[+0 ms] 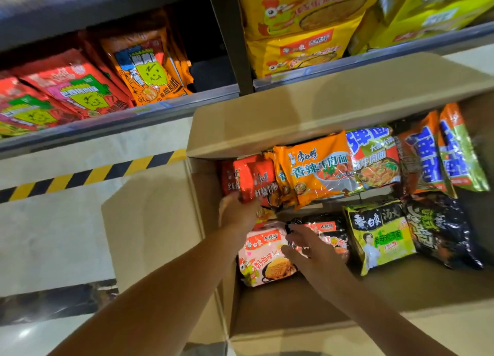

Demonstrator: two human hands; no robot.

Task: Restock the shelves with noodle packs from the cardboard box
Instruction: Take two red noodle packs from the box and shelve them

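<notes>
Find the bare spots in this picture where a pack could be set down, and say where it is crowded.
Bare: the box floor along its near wall, below the pink pack and green pack; the dark shelf gap right of the orange packs. Crowded: the box's far half, where the left hand grips a red pack.

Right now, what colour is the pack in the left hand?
Red pack, clearest in the head view.

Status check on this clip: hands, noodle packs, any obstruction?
Left hand grips a red noodle pack in the cardboard box. Right hand open over the black pack beside the pink pack. Nothing blocking.
</notes>
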